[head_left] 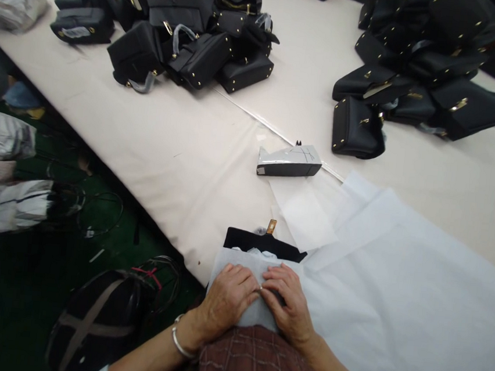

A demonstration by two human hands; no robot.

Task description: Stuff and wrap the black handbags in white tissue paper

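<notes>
A black handbag point(263, 243) lies at the near table edge, mostly covered by a sheet of white tissue paper point(240, 263). A gold clasp shows at its far side. My left hand point(227, 300), with a silver bangle at the wrist, presses down on the tissue with curled fingers. My right hand point(286, 303) lies beside it, fingers bent onto the same tissue, fingertips touching the left hand's. Both hands rest over the wrapped bag.
A stack of white tissue sheets point(407, 294) spreads to the right. A grey tape dispenser point(289, 161) lies beyond the bag. Two piles of black handbags point(178, 33) point(420, 68) sit at the back. Cables and a round black object point(98, 323) lie on the floor left.
</notes>
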